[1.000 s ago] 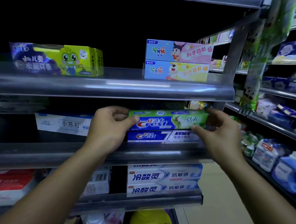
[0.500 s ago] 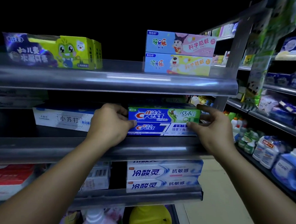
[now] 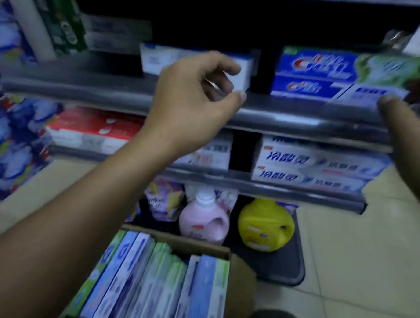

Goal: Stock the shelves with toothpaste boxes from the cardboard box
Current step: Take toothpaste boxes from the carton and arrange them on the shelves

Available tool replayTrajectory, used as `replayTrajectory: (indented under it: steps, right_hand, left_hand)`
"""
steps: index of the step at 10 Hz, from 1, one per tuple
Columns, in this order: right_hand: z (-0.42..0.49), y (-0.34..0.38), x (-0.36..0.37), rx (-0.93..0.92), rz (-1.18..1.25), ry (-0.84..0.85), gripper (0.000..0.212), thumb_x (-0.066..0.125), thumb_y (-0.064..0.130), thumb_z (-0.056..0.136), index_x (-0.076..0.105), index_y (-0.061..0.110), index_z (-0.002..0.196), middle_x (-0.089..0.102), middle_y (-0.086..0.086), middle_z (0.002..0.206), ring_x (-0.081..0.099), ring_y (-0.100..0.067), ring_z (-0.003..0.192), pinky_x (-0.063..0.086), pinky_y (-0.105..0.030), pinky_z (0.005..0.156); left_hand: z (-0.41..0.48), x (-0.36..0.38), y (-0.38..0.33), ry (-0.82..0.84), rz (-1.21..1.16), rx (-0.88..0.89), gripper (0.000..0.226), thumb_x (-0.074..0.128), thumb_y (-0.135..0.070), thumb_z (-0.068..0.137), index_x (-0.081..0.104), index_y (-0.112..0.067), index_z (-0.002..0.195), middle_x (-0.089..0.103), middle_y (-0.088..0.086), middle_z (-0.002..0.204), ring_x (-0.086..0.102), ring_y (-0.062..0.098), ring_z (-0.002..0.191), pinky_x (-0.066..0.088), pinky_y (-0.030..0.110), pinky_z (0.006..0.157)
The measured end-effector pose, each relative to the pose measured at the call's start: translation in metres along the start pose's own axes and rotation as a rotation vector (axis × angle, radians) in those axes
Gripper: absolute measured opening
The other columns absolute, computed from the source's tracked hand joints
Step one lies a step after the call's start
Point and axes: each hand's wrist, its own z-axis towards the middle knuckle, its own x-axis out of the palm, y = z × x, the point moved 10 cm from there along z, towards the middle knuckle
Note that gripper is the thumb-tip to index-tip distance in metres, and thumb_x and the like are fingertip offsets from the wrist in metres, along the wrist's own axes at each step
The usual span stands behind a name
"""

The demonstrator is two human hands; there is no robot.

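The green-and-blue Crest toothpaste box (image 3: 330,66) lies on the middle shelf (image 3: 134,99), on top of a blue Crest box (image 3: 305,87). My left hand (image 3: 195,97) hovers in front of the shelf rail, left of the Crest boxes, fingers loosely curled and holding nothing. My right hand (image 3: 405,125) is cut off by the right edge; its thumb is at the lower box's right end, and I cannot tell whether it grips. The cardboard box (image 3: 241,282) stands on the floor below, holding several toothpaste boxes (image 3: 149,277) on edge.
A white box (image 3: 242,70) sits on the same shelf behind my left hand. White and blue toothpaste boxes (image 3: 313,169) and red-and-white boxes (image 3: 91,130) fill the shelf below. A pink bottle (image 3: 203,219) and a yellow jug (image 3: 265,226) stand at floor level.
The view has dropped from the shelves to the cardboard box on the floor. My left hand has let go of the green-and-blue Crest box and pulled back left; the box stays on the stack.
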Motion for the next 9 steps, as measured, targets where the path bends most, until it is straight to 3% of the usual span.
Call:
replayTrajectory:
  steps: [1,2,3,4,5,6,7,8,9]
  right_hand:
    - [-0.024,-0.028,0.030,0.073,0.178,0.159,0.038,0.078,0.035,0.083,0.063,0.034,0.118,0.067,0.019,0.100,0.063,-0.001,0.085,0.052,-0.021,0.077]
    - [-0.138,0.037,0.068,0.114,0.236,0.320,0.036,0.079,0.026,0.084,0.065,0.032,0.117,0.070,0.019,0.098,0.065,-0.003,0.082,0.053,-0.020,0.075]
    - [-0.241,0.133,0.118,0.197,0.458,0.375,0.032,0.075,0.017,0.087,0.066,0.029,0.115,0.072,0.013,0.098,0.069,-0.005,0.080,0.053,-0.017,0.075]
    - [-0.287,0.174,0.155,0.260,0.446,0.635,0.040,0.078,0.007,0.086,0.067,0.031,0.115,0.071,0.016,0.092,0.067,-0.006,0.078,0.055,-0.022,0.071]
    - [-0.337,0.160,0.187,0.391,0.419,0.771,0.046,0.077,0.012,0.086,0.062,0.048,0.110,0.070,0.019,0.093,0.067,-0.007,0.077,0.057,-0.036,0.075]
    - [-0.371,0.148,0.205,0.438,0.296,0.914,0.036,0.066,0.052,0.079,0.057,0.062,0.112,0.071,0.022,0.096,0.069,-0.010,0.086,0.058,-0.047,0.077]
    - [-0.382,0.138,0.212,0.416,0.242,0.939,0.040,0.058,0.061,0.078,0.051,0.066,0.117,0.069,0.030,0.099,0.069,-0.005,0.088,0.059,-0.047,0.073]
    - [-0.385,0.132,0.212,0.452,0.205,0.972,0.037,0.056,0.060,0.076,0.049,0.070,0.111,0.069,0.033,0.095,0.068,-0.006,0.086,0.059,-0.045,0.073]
    - [-0.391,0.133,0.212,0.465,0.189,1.000,0.034,0.064,0.050,0.081,0.053,0.062,0.110,0.068,0.031,0.090,0.067,-0.005,0.080,0.058,-0.040,0.074]
  left_hand:
    - [-0.053,-0.031,0.038,0.028,0.021,-0.106,0.018,0.079,-0.026,0.082,0.072,-0.026,0.098,0.072,-0.010,0.077,0.069,0.016,0.067,0.057,0.030,0.066]
    - [-0.117,-0.053,0.093,0.038,0.067,-0.318,0.018,0.081,-0.021,0.080,0.071,-0.031,0.092,0.068,-0.017,0.066,0.059,0.004,0.058,0.051,0.023,0.062]
    - [-0.191,-0.067,0.151,0.114,0.256,-0.558,0.013,0.081,-0.030,0.080,0.072,-0.032,0.090,0.070,-0.015,0.070,0.061,-0.001,0.060,0.052,0.024,0.065]
    - [-0.263,-0.073,0.196,0.269,0.514,-0.752,0.026,0.075,-0.049,0.081,0.072,-0.034,0.102,0.070,-0.017,0.081,0.068,0.008,0.077,0.051,0.030,0.071]
    - [-0.316,-0.064,0.218,0.409,0.706,-0.841,0.038,0.071,-0.053,0.084,0.069,-0.027,0.111,0.071,-0.007,0.095,0.068,0.021,0.092,0.035,0.027,0.066]
    - [-0.354,-0.047,0.238,0.607,0.816,-0.898,0.055,0.070,-0.058,0.081,0.059,-0.022,0.120,0.064,0.004,0.114,0.065,0.028,0.101,0.045,0.032,0.072]
    - [-0.378,-0.041,0.252,0.776,0.915,-0.927,0.076,0.077,-0.063,0.070,0.045,-0.021,0.125,0.054,0.005,0.121,0.062,0.030,0.105,0.051,0.037,0.080]
    - [-0.384,-0.036,0.257,0.844,1.002,-0.877,0.075,0.080,-0.047,0.074,0.037,-0.020,0.129,0.052,0.006,0.124,0.062,0.027,0.105,0.041,0.034,0.072]
    - [-0.385,-0.039,0.261,0.778,0.942,-0.902,0.056,0.072,-0.025,0.078,0.043,-0.015,0.124,0.055,0.008,0.119,0.062,0.029,0.102,0.042,0.033,0.074]
